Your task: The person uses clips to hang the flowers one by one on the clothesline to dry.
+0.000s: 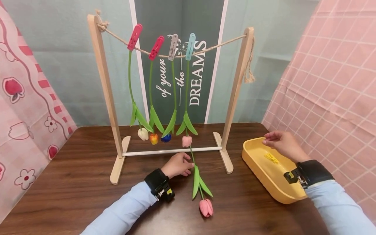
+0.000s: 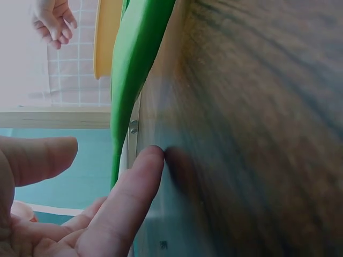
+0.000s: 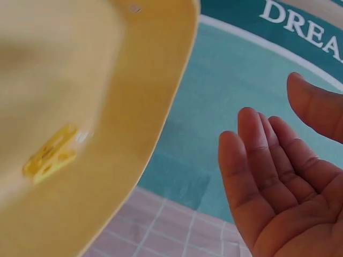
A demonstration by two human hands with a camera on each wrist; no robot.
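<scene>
My left hand is low over the table beside the stem of a pink tulip, thumb and index finger apart. In the left wrist view the tulip's green leaf stands just past the fingertips. The tulip lies with its bloom toward me. Over the far right rim of a yellow basket, my right hand hovers with nothing in its fingers; the right wrist view shows them loosely extended. A yellow clothespin lies inside the basket, also visible as a clothespin below that hand.
A wooden rack holds a sagging rope. Two red clothespins, a grey clothespin and a blue clothespin hang white, orange, blue and pink tulips head down. A white bar joins the rack's feet.
</scene>
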